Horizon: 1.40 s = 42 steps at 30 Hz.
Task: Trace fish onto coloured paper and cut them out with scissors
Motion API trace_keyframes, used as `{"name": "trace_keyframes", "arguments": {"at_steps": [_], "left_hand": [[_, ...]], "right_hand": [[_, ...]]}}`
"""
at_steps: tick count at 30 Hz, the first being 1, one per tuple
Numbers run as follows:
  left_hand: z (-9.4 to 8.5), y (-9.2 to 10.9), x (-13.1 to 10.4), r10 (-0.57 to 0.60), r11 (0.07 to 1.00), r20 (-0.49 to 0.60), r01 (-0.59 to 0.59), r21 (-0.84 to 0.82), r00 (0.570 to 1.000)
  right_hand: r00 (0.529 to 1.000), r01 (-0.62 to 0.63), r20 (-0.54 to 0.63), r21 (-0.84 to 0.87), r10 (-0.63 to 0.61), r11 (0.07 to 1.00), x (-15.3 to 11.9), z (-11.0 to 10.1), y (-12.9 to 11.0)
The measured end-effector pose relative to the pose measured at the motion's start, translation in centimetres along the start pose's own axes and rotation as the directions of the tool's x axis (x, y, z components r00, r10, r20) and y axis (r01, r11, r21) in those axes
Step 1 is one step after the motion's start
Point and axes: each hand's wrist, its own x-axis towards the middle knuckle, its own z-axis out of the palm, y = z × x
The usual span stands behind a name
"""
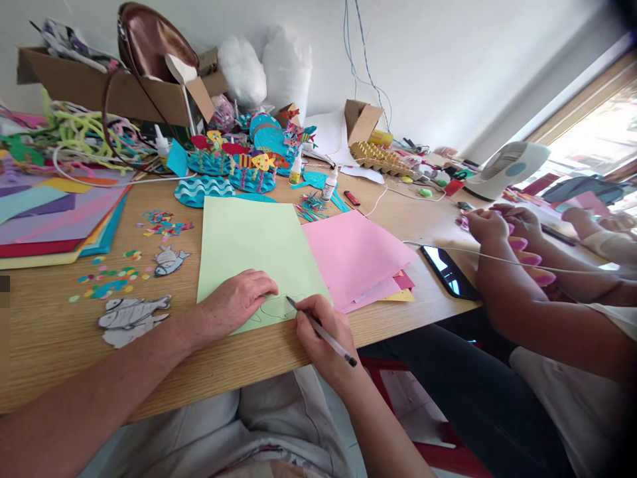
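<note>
A sheet of light green paper (253, 245) lies before me at the table's near edge. My right hand (326, 328) grips a pen (328, 340) with a clear barrel and dark end cap, its tip on the sheet. Thin outlines that look like fish (276, 309) are drawn along the paper's lower edge. My left hand (239, 299) rests flat on the green sheet, left of the drawing, holding nothing. Cut-out paper fish (132, 315) lie to the left of that hand, with one smaller fish cut-out (170, 261) behind them. Pink paper (355, 255) lies just right of the green sheet.
Coloured paper stacks (60, 219) and confetti dots (109, 282) fill the left. Blue fish decorations (253, 172) and glue bottles (329, 184) stand behind. At right are a phone (450, 271), a white cable, and a co-worker's hands (502, 229) holding pink petal-like pieces.
</note>
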Motion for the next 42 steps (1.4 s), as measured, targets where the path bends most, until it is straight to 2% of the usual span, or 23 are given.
{"name": "trace_keyframes", "arguments": {"at_steps": [3,7,10,14,22,27,42], "left_hand": [[-0.2,-0.1,0.0,0.024,1.000,0.025,-0.024,0.001,0.999],[-1.2,-0.4,-0.2,0.081,0.996,0.110,-0.076,-0.056,0.991],[-2.3,-0.4,-0.5,0.121,0.987,0.199,-0.098,-0.124,0.972],[-3.2,-0.1,-0.8,0.126,0.988,0.290,-0.092,-0.127,0.949],[-2.3,-0.3,-1.0,0.148,0.987,0.249,-0.127,-0.099,0.957],[-2.4,0.0,-1.0,0.122,0.992,0.277,-0.107,-0.070,0.953],[-2.0,-0.2,-1.2,0.126,0.990,0.255,-0.105,-0.095,0.959]], "right_hand": [[0.998,-0.070,0.010,0.131,0.070,0.989,-0.2,-0.5,0.0],[0.991,-0.126,0.071,0.253,0.111,0.959,-0.5,-1.3,0.1],[0.986,-0.157,0.095,0.288,0.134,0.945,-0.5,-1.5,0.1],[0.985,-0.151,0.129,0.290,0.118,0.945,-0.4,-1.4,-0.1],[0.990,-0.078,0.128,0.133,0.061,0.988,-0.6,-0.8,0.0],[0.990,-0.065,0.135,0.110,0.049,0.992,-0.8,-0.8,0.0],[0.991,-0.038,0.131,0.066,0.029,0.997,-0.7,-0.7,-0.1]]}}
